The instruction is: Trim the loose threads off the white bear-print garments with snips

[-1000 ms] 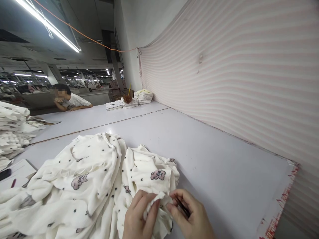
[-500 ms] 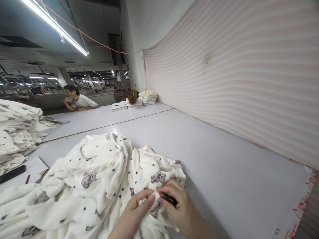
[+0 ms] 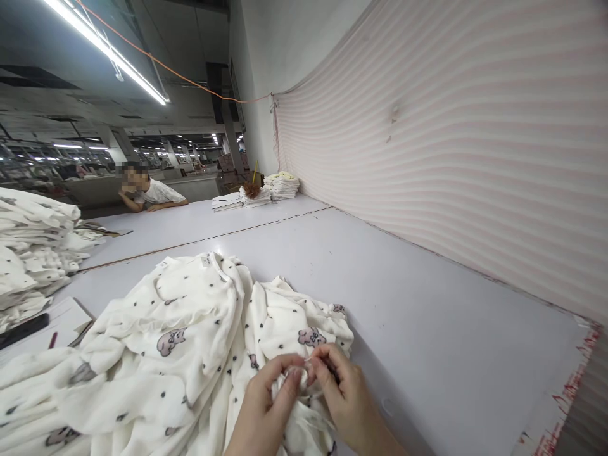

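Observation:
A white fleece garment (image 3: 280,316) with grey-pink bear prints and small dark spots lies bunched on the table. My left hand (image 3: 273,399) pinches a fold of its edge between thumb and fingers. Close beside it, almost touching, my right hand (image 3: 344,392) is closed, thumb and forefinger pinching at the same edge. Small black thread snips (image 3: 336,375) are tucked in the right palm, mostly hidden by the fingers. A neckline with a white label (image 3: 206,261) shows at the garment's far side.
Heaped white garments (image 3: 33,253) stand at the left, near a black phone (image 3: 23,330) and an open notebook (image 3: 66,320). Folded stacks (image 3: 282,187) sit at the far end. A person (image 3: 156,193) leans on the table's far left. Striped cloth (image 3: 427,145) hangs along the right.
My right thumb and forefinger have closed together at the garment's edge, and the snips have slipped deeper into the palm. The left hand has shifted slightly right with the pinched fold.

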`<state>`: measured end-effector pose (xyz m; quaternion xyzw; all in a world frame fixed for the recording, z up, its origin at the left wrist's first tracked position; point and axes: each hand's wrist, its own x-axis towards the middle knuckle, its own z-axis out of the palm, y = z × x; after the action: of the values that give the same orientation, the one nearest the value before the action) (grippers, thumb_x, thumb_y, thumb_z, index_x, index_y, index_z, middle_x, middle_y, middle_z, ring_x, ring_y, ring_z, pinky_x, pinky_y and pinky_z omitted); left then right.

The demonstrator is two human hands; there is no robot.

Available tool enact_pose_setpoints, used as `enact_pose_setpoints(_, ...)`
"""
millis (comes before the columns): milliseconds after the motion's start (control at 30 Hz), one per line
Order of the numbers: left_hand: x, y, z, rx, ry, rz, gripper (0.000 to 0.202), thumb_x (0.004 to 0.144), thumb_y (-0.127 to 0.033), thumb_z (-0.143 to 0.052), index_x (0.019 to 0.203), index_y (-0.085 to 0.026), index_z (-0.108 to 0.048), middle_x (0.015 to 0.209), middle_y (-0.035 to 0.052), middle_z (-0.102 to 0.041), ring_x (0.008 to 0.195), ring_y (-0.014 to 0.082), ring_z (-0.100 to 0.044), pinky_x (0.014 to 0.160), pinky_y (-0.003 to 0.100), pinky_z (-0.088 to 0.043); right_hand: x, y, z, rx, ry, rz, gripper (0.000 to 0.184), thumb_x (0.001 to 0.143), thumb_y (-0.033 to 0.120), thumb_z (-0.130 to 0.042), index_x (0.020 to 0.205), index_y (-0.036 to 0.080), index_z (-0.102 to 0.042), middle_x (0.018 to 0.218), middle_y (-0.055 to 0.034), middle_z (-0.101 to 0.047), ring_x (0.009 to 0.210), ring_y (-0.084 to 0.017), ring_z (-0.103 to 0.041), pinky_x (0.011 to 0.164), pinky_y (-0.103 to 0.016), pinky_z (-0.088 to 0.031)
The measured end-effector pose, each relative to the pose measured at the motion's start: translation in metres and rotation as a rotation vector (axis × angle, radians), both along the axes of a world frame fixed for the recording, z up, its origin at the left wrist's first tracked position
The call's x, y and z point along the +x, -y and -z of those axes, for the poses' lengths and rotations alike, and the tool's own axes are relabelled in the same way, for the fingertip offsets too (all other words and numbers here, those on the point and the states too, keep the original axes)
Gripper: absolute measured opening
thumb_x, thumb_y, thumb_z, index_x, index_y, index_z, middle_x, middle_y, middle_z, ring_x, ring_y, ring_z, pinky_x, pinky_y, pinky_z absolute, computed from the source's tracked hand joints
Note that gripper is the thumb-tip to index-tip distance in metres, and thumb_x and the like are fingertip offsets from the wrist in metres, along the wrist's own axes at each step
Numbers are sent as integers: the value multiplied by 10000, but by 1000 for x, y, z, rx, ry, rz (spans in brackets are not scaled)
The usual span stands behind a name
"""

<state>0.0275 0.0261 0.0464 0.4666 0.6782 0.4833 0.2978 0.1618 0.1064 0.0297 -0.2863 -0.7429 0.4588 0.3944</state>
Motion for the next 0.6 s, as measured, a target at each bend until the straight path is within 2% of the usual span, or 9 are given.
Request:
enact_pose_setpoints(67,-1,1,0,-15,-29,-41,360,849,-470,-546,1097,-230,-647,911,29,-684,870,225,-627,784,286,-467,0,-1,-2,-94,-79,35,267,959,389,-442,793,207,-547,690,0,-623,685,-152,-596,681,-230,-454)
enact_pose_setpoints(100,-1,2,0,-22,-54,-28,342,849,-473,-544,1062,-231,-658,866,23,-679,829,217,-623,755,278,-461,0,-3,-4,-152,-140,66,289,952,419,-456,780,206,-547,693,-1,-615,680,-148,-581,670,-229,-450)
enact_pose_setpoints(200,1,2,-1,-30,-78,43,317,861,-482,-516,849,-206,-671,741,17,-662,724,203,-599,682,263,-442,-1,-11,-11,-446,-386,100,302,891,485,-556,770,210,-519,596,45,-511,525,-98,-442,497,-186,-373)
enact_pose_setpoints(267,2,2,-2,-24,-51,22,317,852,-488,-526,813,-204,-663,735,20,-670,734,212,-604,700,271,-446,2,-16,-18,-608,-519,90,315,862,504,-595,779,215,-504,508,94,-383,441,-69,-297,417,-164,-269)
enact_pose_setpoints(300,2,2,-2,-18,-27,9,313,845,-490,-536,821,-207,-667,758,23,-684,762,222,-614,726,280,-451,5,-17,-21,-627,-522,84,316,853,505,-608,784,212,-512,492,104,-347,435,-64,-266,414,-161,-251)
enact_pose_setpoints(367,2,2,-2,-15,45,-25,305,822,-492,-565,865,-215,-687,851,35,-718,855,248,-632,788,300,-463,13,-16,-25,-571,-420,54,283,824,469,-652,812,201,-560,518,93,-394,464,-65,-321,451,-163,-298)
enact_pose_setpoints(467,-1,1,-1,-38,194,-68,335,782,-483,-607,962,-220,-707,993,45,-731,970,282,-635,837,331,-485,21,-5,-21,-449,-150,-49,196,740,290,-717,894,206,-628,686,49,-544,574,-93,-475,551,-193,-392)
enact_pose_setpoints(533,-2,0,1,-51,265,-58,345,775,-496,-610,945,-211,-704,933,40,-736,924,281,-652,815,339,-504,18,1,-13,-326,-14,-53,277,675,170,-717,938,217,-645,823,24,-608,694,-133,-559,644,-221,-435)
enact_pose_setpoints(600,-1,-3,1,-45,294,-36,351,760,-512,-631,903,-200,-700,875,35,-736,901,275,-657,828,335,-504,9,1,-6,-182,65,-29,210,704,152,-690,903,206,-649,885,-1,-632,814,-175,-591,738,-251,-446)
